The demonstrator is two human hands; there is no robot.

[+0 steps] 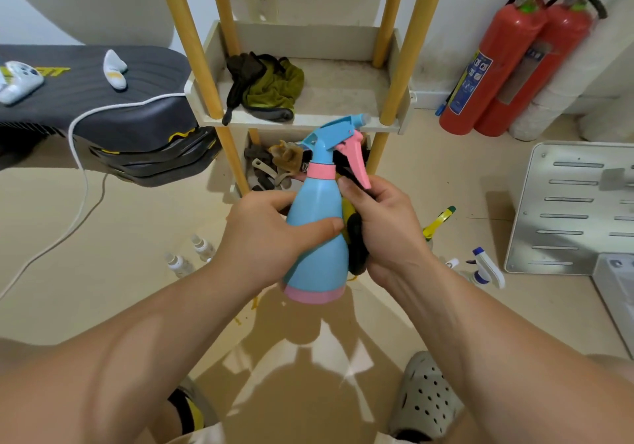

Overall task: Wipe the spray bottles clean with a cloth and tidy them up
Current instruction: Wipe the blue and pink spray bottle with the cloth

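Both hands on blue bottle (317, 224), R hand (384, 234) w/ cloth (356, 248)

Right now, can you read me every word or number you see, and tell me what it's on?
No text can be read for sure.
Yellow letters on the black bench: too blurred.
Print on the extinguisher label: too small.
Blue bottle: no words showing.

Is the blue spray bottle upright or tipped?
Roughly upright: the blue spray bottle has its pink base down and trigger head up, gripped in mid-air by the left hand.
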